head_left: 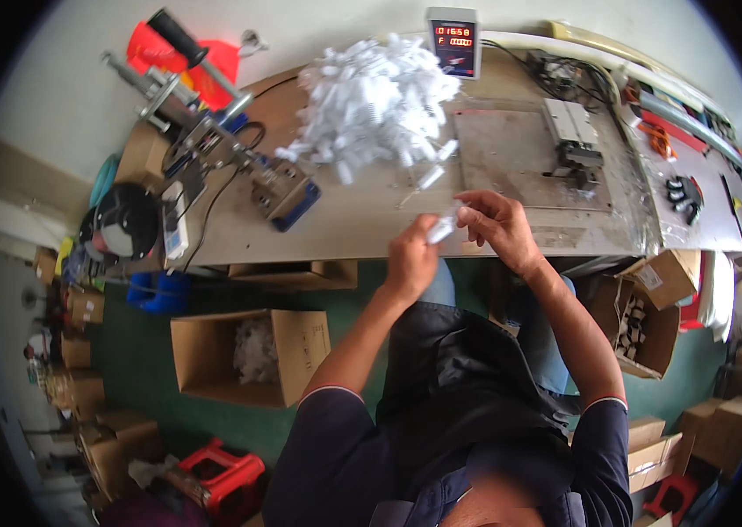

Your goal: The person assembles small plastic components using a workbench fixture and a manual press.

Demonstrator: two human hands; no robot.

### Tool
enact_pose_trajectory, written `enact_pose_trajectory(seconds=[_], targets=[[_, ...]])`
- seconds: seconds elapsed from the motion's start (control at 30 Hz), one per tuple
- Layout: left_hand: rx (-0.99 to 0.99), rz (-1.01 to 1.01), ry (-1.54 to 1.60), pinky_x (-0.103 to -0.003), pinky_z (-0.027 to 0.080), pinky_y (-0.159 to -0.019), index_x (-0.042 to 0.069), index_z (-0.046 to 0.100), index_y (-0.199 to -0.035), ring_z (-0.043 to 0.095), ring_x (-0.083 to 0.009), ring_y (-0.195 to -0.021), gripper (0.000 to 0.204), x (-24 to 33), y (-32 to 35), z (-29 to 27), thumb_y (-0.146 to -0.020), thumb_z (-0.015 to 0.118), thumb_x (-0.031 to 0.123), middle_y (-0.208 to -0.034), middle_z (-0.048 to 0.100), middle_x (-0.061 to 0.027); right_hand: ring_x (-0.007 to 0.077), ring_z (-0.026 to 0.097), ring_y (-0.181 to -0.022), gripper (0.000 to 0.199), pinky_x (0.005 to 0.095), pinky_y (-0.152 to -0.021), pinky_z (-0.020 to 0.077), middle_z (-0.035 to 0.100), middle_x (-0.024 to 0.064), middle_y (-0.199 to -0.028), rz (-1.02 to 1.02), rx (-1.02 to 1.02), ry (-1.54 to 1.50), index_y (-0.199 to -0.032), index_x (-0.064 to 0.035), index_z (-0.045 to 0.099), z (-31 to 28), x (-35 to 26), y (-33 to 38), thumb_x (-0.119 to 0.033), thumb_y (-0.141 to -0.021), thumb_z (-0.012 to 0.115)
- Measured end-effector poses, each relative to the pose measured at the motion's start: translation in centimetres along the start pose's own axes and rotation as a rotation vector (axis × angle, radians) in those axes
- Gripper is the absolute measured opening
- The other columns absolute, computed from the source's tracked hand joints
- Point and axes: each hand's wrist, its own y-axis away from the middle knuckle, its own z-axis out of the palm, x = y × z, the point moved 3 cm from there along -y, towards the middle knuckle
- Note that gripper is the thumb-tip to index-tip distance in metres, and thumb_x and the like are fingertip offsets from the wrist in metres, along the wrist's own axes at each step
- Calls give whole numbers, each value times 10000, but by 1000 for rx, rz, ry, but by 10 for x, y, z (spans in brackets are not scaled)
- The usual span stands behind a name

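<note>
Both my hands meet over the front edge of the workbench [362, 220]. My left hand [410, 259] pinches a small white plastic piece [439, 231] from below. My right hand [496, 224] touches the same piece at its upper end with its fingertips. A big heap of similar white plastic pieces [371, 101] lies on the bench beyond my hands, with a few loose ones [431, 176] strewn between the heap and my fingers.
A hand-lever press [204, 123] stands at the bench's left. A digital counter with red digits [453, 39] is at the back, a metal fixture [573, 132] to the right. An open carton holding white pieces [244, 356] sits on the floor left; another open carton [643, 321] sits right.
</note>
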Motion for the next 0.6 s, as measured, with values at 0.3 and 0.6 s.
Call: enact_pose_trajectory(seconds=[0.3,0.6], targets=[[442,-409,-26,-258,431,-732,-6,678,-1159,527,-76,-777,230,-111,33,-224,-1041,594,173,-829,629,21,107,622,-680,336,300,-645,520,686,72,-820,-137,-212,354,-1177,41,684,95,-61,-78,-212,-956,701],[251,-443,29,-269,433,-709,11,708,-1133,531,-84,-752,268,-153,-20,-264,-1018,618,236,-799,650,11,200,695,-748,342,347,-726,549,738,149,-835,-551,-86,579,-1129,6,729,160,-157,-166,-285,-956,679]])
